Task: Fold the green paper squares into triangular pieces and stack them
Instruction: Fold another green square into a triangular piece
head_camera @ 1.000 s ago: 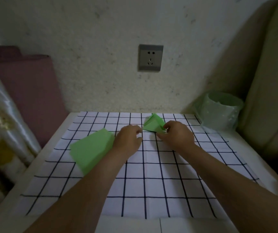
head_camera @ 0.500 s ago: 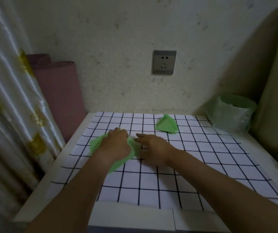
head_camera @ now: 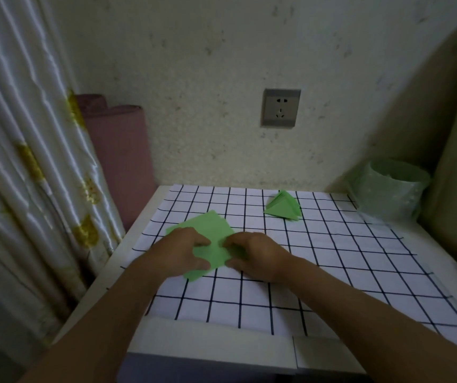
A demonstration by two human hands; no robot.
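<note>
Left hand (head_camera: 179, 251), right hand (head_camera: 257, 255) palm-down on green paper (head_camera: 208, 225); fingertips facing.

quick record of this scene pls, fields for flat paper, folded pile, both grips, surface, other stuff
flat paper: green paper squares, lying on the cloth left of centre
folded pile: stack of green triangles, farther back, apart from both grips
left grip: rests on the squares' near left part; pinch unclear
right grip: touches the squares' near right edge; pinch unclear
surface: checked cloth over a white table
other: green-lined bin at far right, wall socket, curtain, pink roll
</note>
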